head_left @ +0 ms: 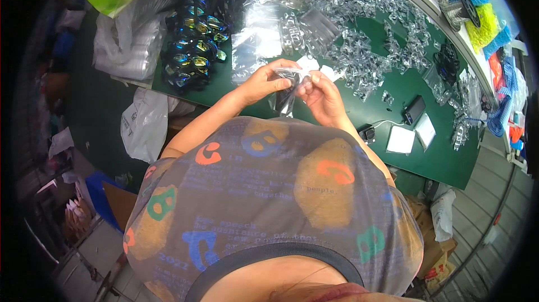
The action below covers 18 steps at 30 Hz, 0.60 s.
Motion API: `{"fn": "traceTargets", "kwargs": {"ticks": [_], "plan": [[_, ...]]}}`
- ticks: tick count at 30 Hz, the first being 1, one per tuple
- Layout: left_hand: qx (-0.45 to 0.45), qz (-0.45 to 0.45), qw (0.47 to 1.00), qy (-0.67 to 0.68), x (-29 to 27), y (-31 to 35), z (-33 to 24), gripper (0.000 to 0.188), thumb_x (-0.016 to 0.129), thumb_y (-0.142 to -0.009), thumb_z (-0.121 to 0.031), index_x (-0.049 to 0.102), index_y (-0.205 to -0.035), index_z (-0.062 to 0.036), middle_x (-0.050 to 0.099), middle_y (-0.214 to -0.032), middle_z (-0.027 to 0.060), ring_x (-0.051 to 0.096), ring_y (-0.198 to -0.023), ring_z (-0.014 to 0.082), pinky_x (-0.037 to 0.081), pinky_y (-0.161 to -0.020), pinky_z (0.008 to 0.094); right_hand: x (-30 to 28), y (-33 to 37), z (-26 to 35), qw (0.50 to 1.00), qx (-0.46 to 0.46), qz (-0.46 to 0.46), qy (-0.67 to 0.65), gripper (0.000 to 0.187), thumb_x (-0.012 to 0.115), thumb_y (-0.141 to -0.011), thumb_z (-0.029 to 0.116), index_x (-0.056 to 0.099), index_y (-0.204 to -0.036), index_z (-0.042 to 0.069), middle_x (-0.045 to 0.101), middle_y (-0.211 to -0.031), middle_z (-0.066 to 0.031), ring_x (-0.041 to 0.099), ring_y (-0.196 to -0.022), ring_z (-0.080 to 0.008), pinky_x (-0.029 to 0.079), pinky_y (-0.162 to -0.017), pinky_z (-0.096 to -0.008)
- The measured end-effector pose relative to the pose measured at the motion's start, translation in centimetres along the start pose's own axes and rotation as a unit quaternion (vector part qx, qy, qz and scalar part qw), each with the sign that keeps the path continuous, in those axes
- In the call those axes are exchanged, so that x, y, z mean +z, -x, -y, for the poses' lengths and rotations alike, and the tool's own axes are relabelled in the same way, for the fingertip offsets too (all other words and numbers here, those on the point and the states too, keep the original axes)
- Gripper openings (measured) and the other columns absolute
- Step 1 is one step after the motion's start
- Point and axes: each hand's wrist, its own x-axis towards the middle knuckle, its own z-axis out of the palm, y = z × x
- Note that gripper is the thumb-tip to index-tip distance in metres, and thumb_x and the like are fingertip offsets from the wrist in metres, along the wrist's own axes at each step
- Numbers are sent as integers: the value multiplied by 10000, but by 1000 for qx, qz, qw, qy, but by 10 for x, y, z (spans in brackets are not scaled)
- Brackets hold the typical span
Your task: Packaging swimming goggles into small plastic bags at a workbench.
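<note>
Close in front of my chest, a small see-through plastic bag [285, 100] with something dark inside hangs between my two hands. My left hand [266, 84] pinches its upper left edge, thumb on the near side. The fingers of my right hand [321, 95] are closed at the bag's upper right corner. What exactly lies in the bag cannot be made out. Just beyond my left hand is a spread of flat transparent bags [247, 52]. White paper pieces [309, 63] lie right behind my fingers.
Dark strands with shiny iridescent beads [199, 38] are heaped at the left of the green table [435, 164]. Many transparent plastic pieces [359, 49] cover its far side. A black box [414, 109], a cable and white packets [400, 139] lie at right. A white bag [145, 122] hangs at left.
</note>
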Motion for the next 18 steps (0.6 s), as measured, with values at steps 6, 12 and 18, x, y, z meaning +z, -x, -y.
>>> {"fn": "traceTargets", "kwargs": {"ticks": [6, 12, 18], "plan": [[-61, -87, 993, 42, 2, 8, 16, 437, 593, -1047, -313, 502, -1374, -37, 612, -1206, 49, 573, -1112, 122, 470, -975, 296, -2, -13, 0, 959, -49, -35, 276, 241, 685, -970, 191, 666, -1131, 14, 666, -942, -24, 619, -861, -111, 506, -802, -266], [-67, -106, 992, -6, 8, 14, 28, 528, 636, -1025, -230, 417, -1473, -57, 595, -1228, 52, 567, -1130, 116, 472, -975, 297, -2, -26, 15, 822, -126, -12, 556, 234, 742, -899, 171, 707, -1074, 18, 633, -890, -4, 588, -816, -98, 477, -735, -261], [-91, -102, 991, -8, 13, 18, 30, 611, 695, -980, -149, 384, -1502, -86, 593, -1205, 38, 565, -1094, 109, 470, -951, 290, -18, -30, 7, 819, -100, 9, 565, 136, 709, -905, 124, 720, -981, 12, 621, -876, -6, 581, -785, -100, 470, -712, -261]]}}
